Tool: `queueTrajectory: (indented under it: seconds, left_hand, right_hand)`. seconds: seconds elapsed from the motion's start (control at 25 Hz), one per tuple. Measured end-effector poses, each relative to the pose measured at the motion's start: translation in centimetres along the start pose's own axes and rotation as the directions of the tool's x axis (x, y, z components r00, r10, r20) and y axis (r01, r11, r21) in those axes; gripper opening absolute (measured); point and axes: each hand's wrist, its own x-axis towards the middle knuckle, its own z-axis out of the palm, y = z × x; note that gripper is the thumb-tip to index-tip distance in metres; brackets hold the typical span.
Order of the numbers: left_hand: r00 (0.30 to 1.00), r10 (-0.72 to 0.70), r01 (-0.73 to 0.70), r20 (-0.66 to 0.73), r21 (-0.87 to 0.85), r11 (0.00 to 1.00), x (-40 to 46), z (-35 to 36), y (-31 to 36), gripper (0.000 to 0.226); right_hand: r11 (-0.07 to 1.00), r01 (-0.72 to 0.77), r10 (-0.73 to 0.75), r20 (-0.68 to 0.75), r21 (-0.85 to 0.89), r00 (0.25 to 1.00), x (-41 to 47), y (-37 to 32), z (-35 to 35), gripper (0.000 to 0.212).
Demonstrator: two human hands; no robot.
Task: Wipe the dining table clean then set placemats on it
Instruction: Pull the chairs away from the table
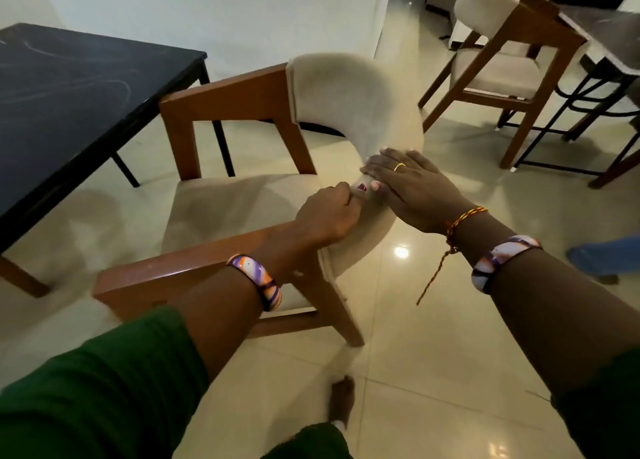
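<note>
In the head view, a wooden armchair with a cream padded back is held at its curved backrest by both hands, and it stands on the tiled floor just beside the dark dining table, angled away from the table's near corner. The left hand is curled over the top edge of the backrest, its fingers hooked onto the padding, so the chair is grasped on that side. The right hand is laid flat against the outer face of the backrest, its fingers straight and released, pressing rather than gripping. The step in hand is judged to be shifting this chair out of the way so that the table's edge can be reached for wiping. It would be done well if the pull were taken by the curled left hand while the flat right hand steadied and steered the back, so that the chair is slid or slightly lifted without tipping. Care is advised near the table leg and the bare foot below. The table top shows pale smears, which suggests wiping is not yet finished. No cloth and no placemats are seen. A 2nd chair stands well apart, at upper right.
</note>
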Motion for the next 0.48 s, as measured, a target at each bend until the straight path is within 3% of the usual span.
queueTrajectory:
  seconds: [0.12,0.24,0.48]
  left_hand:
    - [0.998,0.059,-0.058,-0.022,0.057,0.997,3.8,0.8,2.7,0.046]
    - [1.0,0.006,-0.006,0.009,-0.011,1.0,8.6,0.5,4.9,0.049]
    - [0.974,-0.116,0.117,-0.194,-0.006,0.993,15.2,0.8,8.2,0.055]
  right_hand:
    - [0.999,-0.012,0.011,0.008,0.053,1.0,2.0,3.8,-0.3,0.057]
    - [0.98,0.009,-0.014,0.022,0.2,1.0,5.1,8.4,-0.3,0.043]
    - [0.935,0.145,-0.164,0.033,0.323,0.986,11.6,15.2,-0.2,0.041]
